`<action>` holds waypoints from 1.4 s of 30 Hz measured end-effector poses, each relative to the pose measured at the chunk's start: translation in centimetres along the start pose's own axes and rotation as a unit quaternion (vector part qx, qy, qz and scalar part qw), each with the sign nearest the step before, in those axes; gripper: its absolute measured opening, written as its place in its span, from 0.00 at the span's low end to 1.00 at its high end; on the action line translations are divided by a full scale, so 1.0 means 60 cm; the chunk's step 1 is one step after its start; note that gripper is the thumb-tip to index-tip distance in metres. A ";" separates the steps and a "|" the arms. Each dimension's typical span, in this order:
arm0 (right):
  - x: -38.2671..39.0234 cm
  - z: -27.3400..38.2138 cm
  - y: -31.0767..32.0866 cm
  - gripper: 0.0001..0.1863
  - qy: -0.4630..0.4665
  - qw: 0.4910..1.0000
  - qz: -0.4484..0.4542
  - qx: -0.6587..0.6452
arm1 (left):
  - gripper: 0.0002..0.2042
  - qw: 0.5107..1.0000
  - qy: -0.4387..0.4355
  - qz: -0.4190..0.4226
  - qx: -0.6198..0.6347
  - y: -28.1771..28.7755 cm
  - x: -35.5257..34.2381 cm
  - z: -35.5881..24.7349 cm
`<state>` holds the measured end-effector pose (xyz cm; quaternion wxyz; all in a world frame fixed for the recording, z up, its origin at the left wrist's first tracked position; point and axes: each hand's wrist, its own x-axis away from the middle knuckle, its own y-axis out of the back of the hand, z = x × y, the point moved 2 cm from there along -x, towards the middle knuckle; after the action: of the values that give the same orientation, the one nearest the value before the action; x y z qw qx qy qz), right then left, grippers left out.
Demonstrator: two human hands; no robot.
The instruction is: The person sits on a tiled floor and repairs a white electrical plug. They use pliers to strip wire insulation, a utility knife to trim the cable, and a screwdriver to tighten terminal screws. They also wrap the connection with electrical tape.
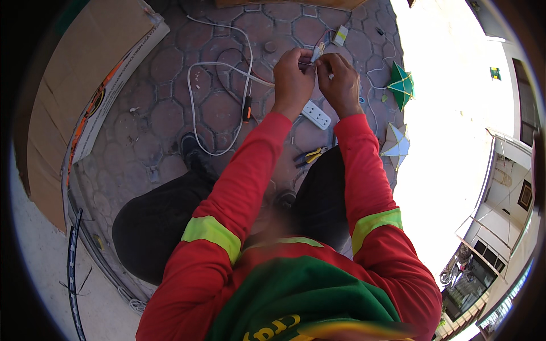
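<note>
Both of my hands meet above the paving, fingers closed in a pinch. My left hand (294, 79) grips a small whitish connector piece (318, 52) with its fingertips. My right hand (339, 82) is closed just beside it, touching its lower end; what lies between those fingertips is too small to make out. A thin dark reddish wire (322, 38) runs near the piece toward a small white and yellow-green block (340, 36). Below my hands lies a white power strip (316, 115), partly behind the left wrist.
A white cable (191, 102) loops on the paving, with a black-and-orange-handled tool (247, 109) over it. Yellow-and-dark-handled pliers (311, 156) lie between my knees. Green (401, 86) and white (396, 146) star ornaments sit right. A large cardboard box (85, 74) stands left.
</note>
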<state>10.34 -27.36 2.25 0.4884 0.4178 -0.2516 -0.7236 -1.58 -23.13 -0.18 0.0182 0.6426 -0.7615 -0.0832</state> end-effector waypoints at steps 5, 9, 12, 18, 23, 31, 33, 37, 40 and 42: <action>-0.002 0.002 0.002 0.04 0.006 1.000 0.015 0.009 | 0.15 1.000 0.011 0.005 0.026 0.000 0.000 -0.003; -0.002 -0.001 0.001 0.04 0.010 1.000 0.019 -0.010 | 0.10 0.999 -0.035 -0.019 -0.005 0.000 0.002 -0.007; -0.002 0.001 0.002 0.04 0.032 0.999 0.020 0.000 | 0.10 0.999 -0.046 -0.019 -0.010 0.000 0.004 -0.007; -0.003 0.008 0.006 0.04 0.017 0.999 0.028 0.032 | 0.10 0.999 -0.052 -0.017 -0.002 -0.001 0.005 -0.009; -0.004 0.010 0.007 0.05 0.033 0.997 0.048 0.051 | 0.14 1.000 -0.013 -0.004 0.005 -0.001 -0.001 0.000; -0.006 0.008 0.007 0.05 0.047 0.995 0.039 0.076 | 0.12 0.998 -0.056 -0.016 -0.002 -0.004 0.001 0.002; -0.006 0.007 0.007 0.05 0.058 0.995 0.032 0.068 | 0.10 0.999 -0.043 -0.018 0.014 -0.006 -0.002 0.004; -0.007 0.002 0.004 0.05 0.061 0.998 0.010 0.020 | 0.11 1.000 0.024 0.004 0.017 -0.007 -0.004 0.014; -0.004 0.000 0.001 0.05 0.059 0.997 0.005 0.041 | 0.13 0.999 0.032 0.013 0.012 -0.009 -0.002 0.016; -0.003 -0.001 -0.001 0.05 0.050 0.995 0.011 0.082 | 0.13 0.999 0.032 0.013 0.004 -0.011 -0.001 0.015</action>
<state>10.40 -27.18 2.21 0.4724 0.4895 -0.2902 -0.6730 -1.06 -23.08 -1.18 0.0410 0.6354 -0.7688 -0.0593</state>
